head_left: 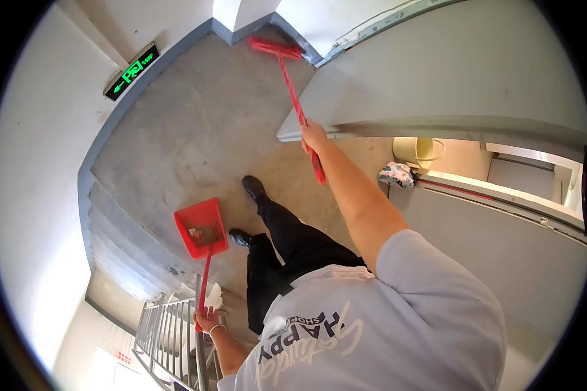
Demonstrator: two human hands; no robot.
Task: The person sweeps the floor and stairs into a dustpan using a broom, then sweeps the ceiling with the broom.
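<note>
Right hand [314, 135] clenched, left hand [208, 319] curled

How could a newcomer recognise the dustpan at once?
Find the grey floor beside the stairs, then the black shoes. Just left of the shoes in the picture is the dustpan, its handle in the person's left hand. The broom in the right hand is red too, but only the dustpan is a wide, open scoop with litter inside.

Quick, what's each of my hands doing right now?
Left hand: closed on the handle of the red dustpan.
Right hand: closed around the handle of the red broom.
</note>
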